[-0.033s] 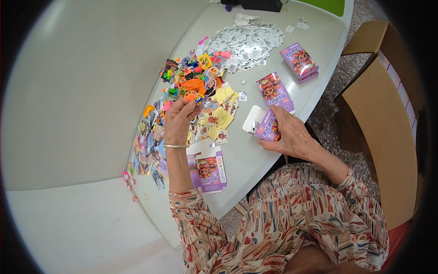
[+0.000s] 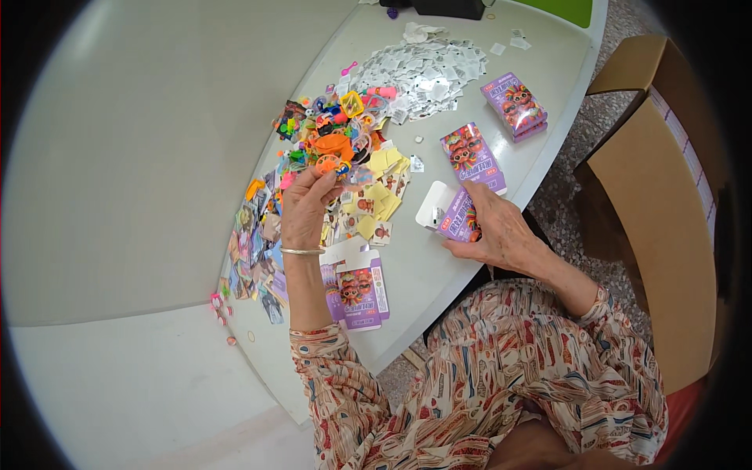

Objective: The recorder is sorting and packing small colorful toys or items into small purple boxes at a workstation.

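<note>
While the person sits at the white table [image 2: 470, 274], the heap of colourful plastic toys [image 2: 333, 129] at its middle serves as the landmark. Left of and below that heap, a strip of printed paper cards [image 2: 254, 243] runs along the table's edge. Just below the heap, the left hand [image 2: 305, 207], with a thin metal bangle [image 2: 301, 251] at the wrist, is raised with its fingertips pinched on a small orange wheel-shaped toy [image 2: 329, 164]. Under that forearm, further below the heap, lies an unfolded purple carton [image 2: 360, 286]. Yellow cards [image 2: 380, 184] lie just right of the heap's lower edge. Above and right of the heap sits a pile of small silvery sachets [image 2: 423, 66]. Right of and below the heap, the right hand [image 2: 497, 231] curls around a small purple box [image 2: 454, 215] with its white flap open, resting on the table. Two more closed purple boxes lie further right of the heap, one [image 2: 472, 157] near the right hand and one [image 2: 515, 106] near the table's far rim.
</note>
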Demonstrator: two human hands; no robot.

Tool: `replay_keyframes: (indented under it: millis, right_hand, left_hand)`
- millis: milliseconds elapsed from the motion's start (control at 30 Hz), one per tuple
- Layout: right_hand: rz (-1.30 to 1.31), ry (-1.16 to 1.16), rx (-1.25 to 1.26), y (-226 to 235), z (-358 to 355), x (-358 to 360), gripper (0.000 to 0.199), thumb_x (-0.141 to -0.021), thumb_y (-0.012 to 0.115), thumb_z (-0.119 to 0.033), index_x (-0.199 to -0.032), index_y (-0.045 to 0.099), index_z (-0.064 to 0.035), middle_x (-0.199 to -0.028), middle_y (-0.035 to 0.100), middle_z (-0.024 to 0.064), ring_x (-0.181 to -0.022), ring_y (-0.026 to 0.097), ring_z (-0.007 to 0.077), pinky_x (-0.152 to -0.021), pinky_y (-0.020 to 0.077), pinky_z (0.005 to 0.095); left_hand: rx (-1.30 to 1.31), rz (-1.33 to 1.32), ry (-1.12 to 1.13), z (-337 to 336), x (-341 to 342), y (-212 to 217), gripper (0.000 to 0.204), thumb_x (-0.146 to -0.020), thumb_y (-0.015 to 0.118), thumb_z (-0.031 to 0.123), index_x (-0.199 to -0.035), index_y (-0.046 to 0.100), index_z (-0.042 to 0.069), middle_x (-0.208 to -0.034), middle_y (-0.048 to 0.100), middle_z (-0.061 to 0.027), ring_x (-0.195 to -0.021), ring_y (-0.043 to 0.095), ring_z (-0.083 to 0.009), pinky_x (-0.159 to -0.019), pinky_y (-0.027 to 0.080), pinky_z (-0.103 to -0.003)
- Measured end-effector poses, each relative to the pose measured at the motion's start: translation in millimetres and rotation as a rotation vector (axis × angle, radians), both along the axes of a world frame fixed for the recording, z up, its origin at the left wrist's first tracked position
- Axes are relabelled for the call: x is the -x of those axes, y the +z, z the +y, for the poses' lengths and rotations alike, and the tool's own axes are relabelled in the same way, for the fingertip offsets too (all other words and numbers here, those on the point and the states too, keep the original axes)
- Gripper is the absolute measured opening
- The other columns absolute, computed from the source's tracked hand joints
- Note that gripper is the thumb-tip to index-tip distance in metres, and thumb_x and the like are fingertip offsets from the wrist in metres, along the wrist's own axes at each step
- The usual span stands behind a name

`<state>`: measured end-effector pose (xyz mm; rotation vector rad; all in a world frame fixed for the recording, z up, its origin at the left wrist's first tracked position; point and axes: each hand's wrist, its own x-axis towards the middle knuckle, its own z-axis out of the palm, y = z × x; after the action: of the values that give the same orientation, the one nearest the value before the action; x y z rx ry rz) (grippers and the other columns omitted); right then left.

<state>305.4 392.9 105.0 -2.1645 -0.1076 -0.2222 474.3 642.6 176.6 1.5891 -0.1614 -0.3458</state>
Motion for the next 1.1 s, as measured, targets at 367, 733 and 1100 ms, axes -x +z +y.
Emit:
replay_keyframes:
  millis: [367,733,1100]
  right_hand:
    - [-0.117,0.014,0.069,-5,4,2,0.070,-0.070,0.076,-0.034,-0.115,0.040,0.0050,-0.086,0.057,0.0189,-0.082,0.060,0.0349,-0.072,0.0487,0.0429]
    - [0.036,0.081,0.034,-7,7,1,0.077,-0.069,0.077,-0.035,-0.121,0.037,0.0063,-0.094,0.056,0.0232,-0.082,0.060,0.0352,-0.073,0.0497,0.0426]
    - [-0.002,0.091,0.059,-6,12,5,0.076,-0.070,0.076,-0.035,-0.120,0.038,0.0062,-0.099,0.054,0.0234,-0.090,0.059,0.0387,-0.076,0.0492,0.0446]
  left_hand:
    - [-0.009,0.068,0.006,-2,-6,-26,0.014,-0.086,0.066,0.004,-0.100,0.066,0.000,-0.088,0.068,-0.0072,-0.074,0.066,-0.0142,-0.068,0.056,-0.024]
    - [-0.268,-0.211,0.084,9,-3,-33,0.016,-0.086,0.064,0.003,-0.100,0.068,-0.001,-0.091,0.068,-0.0043,-0.073,0.063,-0.0100,-0.064,0.052,-0.022]
    - [-0.569,-0.585,-0.027,-26,-31,-74,0.023,-0.077,0.065,0.005,-0.099,0.068,0.001,-0.078,0.068,-0.0086,-0.065,0.061,-0.0121,-0.062,0.050,-0.028]
